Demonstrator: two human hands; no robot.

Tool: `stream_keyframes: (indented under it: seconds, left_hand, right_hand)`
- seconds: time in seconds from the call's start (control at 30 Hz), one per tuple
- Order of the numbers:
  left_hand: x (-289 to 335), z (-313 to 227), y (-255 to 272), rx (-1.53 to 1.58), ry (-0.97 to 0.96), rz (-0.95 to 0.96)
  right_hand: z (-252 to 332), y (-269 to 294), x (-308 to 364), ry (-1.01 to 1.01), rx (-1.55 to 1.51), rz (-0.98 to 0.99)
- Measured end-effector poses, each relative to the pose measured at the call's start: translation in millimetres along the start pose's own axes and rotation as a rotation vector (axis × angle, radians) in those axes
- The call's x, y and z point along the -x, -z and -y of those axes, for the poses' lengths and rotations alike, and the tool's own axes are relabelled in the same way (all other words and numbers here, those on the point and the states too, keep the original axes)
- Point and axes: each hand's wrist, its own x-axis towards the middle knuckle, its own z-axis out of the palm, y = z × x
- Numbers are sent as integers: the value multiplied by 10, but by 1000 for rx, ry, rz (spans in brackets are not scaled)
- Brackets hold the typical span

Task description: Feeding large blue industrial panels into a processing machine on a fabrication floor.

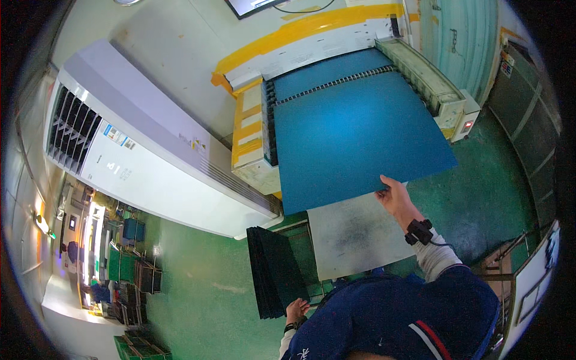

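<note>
A large flat blue board (360, 132) lies on the roller conveyor of a machine, its near edge sticking out toward me. My right hand (393, 197) pinches that near edge, thumb on top and the other fingers below. At the lower middle, several thin dark boards (273, 273) stand on edge, leaning together in a rack. My left hand (297, 309) is at their near lower corner with its fingers bent around an edge; part of its grip is hidden. Beyond the blue board, a second blue board (336, 73) lies farther in, past a row of rollers (336, 86).
Below the conveyor's front is a pale grey sheet (348, 234) with dark smudges. A tall white air conditioner (162, 162) stands to the left. The machine's side rail (426, 84) bounds the right. Racks with panels (129, 270) stand far left on the green floor (198, 282).
</note>
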Motion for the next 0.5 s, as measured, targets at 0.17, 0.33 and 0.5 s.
stream_keyframes:
  seconds: [0.17, 0.33, 0.5]
  left_hand:
    - [55, -32, -85, 39, 3, 29]
    - [135, -27, -125, 54, -2, -15]
    - [203, -21, -158, 57, -51, 9]
  right_hand:
    - [19, 28, -64, 15, 35, 31]
    - [-8, 28, -156, 24, -2, -50]
    - [-12, 12, -230, 49, 11, -32]
